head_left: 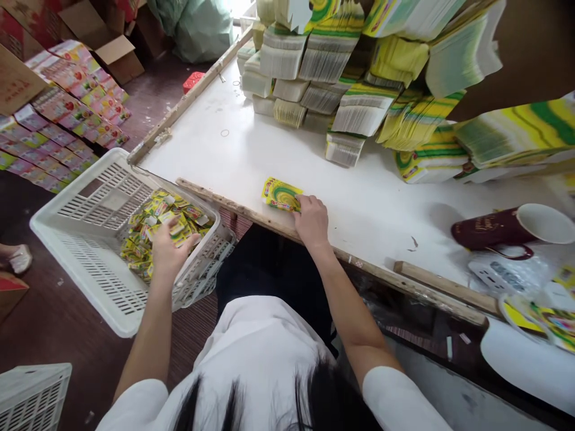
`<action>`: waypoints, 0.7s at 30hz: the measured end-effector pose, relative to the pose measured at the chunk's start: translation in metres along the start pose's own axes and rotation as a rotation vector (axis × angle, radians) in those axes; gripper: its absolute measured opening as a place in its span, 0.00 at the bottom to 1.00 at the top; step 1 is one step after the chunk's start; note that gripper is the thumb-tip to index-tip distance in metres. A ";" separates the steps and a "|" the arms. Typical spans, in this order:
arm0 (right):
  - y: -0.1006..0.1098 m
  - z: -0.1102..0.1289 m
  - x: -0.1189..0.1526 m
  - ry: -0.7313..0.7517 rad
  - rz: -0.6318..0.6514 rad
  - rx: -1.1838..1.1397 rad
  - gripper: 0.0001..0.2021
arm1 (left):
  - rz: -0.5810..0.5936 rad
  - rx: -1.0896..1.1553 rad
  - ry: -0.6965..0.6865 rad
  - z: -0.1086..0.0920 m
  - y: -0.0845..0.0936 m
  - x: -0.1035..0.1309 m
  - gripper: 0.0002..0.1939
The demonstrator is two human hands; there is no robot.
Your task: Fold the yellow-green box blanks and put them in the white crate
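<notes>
From my end I have the left arm reaching down, the left hand (167, 250) loosely open, fingers apart, over small yellow-green packets (140, 239) in a white slatted plastic basket (83, 239). The right forearm slants forward; the right hand (313, 216) pinches the right end of a yellow-and-green printed packet (279, 194), just inside the front edge of the white, wood-trimmed bench (193, 140). A glossy maroon mug (487, 231) sits toward the right end; stacked yellow, green and white cartons (365, 112) block the far side.

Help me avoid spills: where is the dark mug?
In the head view, the dark mug is toward the white table's right end, beside a white slotted block, right of the right hand.
</notes>
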State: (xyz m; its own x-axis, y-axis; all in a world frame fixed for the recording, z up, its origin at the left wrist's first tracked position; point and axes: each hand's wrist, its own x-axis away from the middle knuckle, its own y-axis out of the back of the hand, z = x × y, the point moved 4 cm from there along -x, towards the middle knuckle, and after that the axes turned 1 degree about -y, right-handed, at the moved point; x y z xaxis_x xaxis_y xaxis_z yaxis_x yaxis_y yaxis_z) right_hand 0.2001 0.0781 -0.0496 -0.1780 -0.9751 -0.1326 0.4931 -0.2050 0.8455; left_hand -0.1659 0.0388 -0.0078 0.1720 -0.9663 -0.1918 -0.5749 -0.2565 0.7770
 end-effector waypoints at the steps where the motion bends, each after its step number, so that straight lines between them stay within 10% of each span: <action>1: 0.001 0.000 -0.002 0.007 0.009 0.016 0.19 | 0.094 0.134 -0.011 -0.010 -0.015 0.006 0.32; 8: 0.022 0.032 0.034 0.120 -0.059 -0.221 0.28 | 0.558 1.083 0.118 -0.105 -0.118 0.045 0.35; 14: 0.006 0.075 0.087 0.192 0.236 -0.966 0.31 | 0.200 1.626 0.317 -0.139 -0.119 0.033 0.16; 21: -0.016 0.087 0.090 0.050 0.453 -1.276 0.28 | 0.025 1.543 0.191 -0.126 -0.108 0.036 0.29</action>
State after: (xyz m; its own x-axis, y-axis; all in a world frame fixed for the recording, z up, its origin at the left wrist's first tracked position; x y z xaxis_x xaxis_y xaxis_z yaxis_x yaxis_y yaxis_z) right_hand 0.1022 0.0010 -0.0297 0.2268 -0.9738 -0.0146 0.9441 0.2235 -0.2422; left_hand 0.0030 0.0350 -0.0225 0.1770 -0.9840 -0.0188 -0.7947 -0.1316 -0.5926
